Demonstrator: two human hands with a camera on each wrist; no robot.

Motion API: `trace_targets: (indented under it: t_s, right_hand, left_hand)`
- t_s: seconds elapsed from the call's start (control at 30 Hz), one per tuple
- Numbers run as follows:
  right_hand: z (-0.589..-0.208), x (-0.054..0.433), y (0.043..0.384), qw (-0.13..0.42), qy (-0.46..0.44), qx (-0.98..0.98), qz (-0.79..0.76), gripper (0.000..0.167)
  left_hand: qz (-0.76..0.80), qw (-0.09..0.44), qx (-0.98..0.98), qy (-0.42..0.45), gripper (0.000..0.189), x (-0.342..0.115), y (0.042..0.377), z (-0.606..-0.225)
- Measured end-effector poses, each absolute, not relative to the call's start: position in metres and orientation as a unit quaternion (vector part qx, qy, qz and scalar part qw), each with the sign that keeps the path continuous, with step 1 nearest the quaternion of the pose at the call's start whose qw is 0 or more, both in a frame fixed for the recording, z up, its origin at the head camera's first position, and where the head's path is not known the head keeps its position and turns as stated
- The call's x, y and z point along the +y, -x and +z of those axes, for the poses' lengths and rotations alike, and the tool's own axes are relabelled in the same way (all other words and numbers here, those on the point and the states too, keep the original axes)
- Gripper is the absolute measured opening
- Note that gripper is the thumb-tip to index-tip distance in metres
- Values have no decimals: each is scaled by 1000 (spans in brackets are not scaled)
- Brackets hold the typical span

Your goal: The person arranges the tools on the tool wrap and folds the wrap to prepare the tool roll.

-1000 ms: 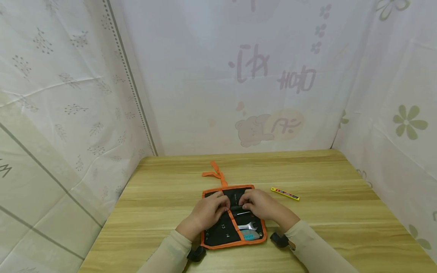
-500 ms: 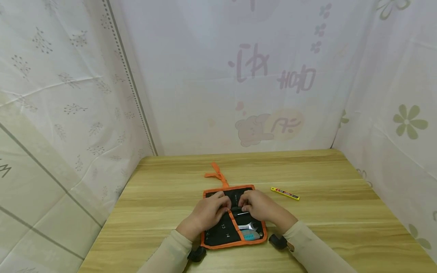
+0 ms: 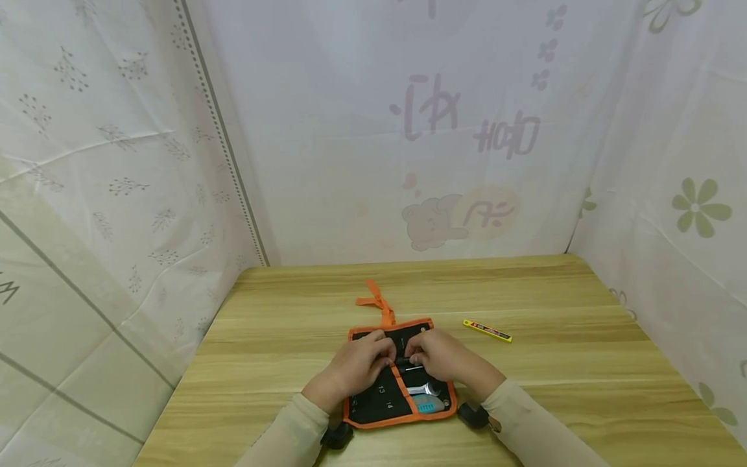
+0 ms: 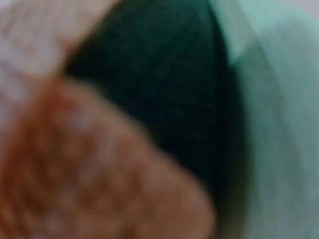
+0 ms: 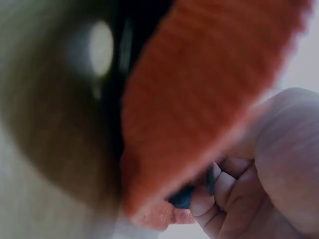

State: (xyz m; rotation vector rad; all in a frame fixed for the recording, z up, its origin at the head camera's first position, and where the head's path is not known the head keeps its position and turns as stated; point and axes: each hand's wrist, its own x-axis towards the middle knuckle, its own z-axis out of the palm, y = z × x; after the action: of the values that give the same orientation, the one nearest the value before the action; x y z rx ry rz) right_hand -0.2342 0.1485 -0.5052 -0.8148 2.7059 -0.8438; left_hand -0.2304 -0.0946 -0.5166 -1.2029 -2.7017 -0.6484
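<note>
A black tool pouch (image 3: pixel 373 395) with orange trim lies spread out in the head view, its orange ties (image 3: pixel 379 301) pointing away. My left hand (image 3: pixel 363 360) pinches the pouch's orange middle edge. Opposite it, my right hand (image 3: pixel 440 353) has curled fingers at a small dark piece (image 3: pixel 402 360), whose kind is unclear. Just below, a thin metal shaft (image 3: pixel 414 368) sticks out of a pocket. Nearer me, an open-end wrench (image 3: pixel 425 388) and a teal-handled tool (image 3: pixel 429 404) stick out too. The right wrist view has orange trim (image 5: pixel 199 94) beside bent fingers (image 5: pixel 232 194); the left wrist view is blurred.
On the wood-grain table (image 3: pixel 525 389), a slim yellow printed case (image 3: pixel 487 331) lies to the right of the pouch. Patterned cloth (image 3: pixel 373 162) hangs behind the table and at both sides.
The pouch's far edge has shifted slightly toward me and its ties have slid a little to the right. My right hand has moved slightly left and nearer; the left has barely moved.
</note>
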Motion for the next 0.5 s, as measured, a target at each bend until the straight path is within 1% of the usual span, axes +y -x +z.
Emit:
trace_targets:
  t_s: [0.2, 0.5]
  right_hand:
    - [-511, 146, 235, 74, 278, 915, -285, 18]
    - [-512, 144, 235, 67, 294, 921, -246, 12]
  left_hand:
    - [-210, 66, -888, 405, 12, -93, 229, -518]
    - [-213, 60, -887, 404, 18, -91, 228, -519]
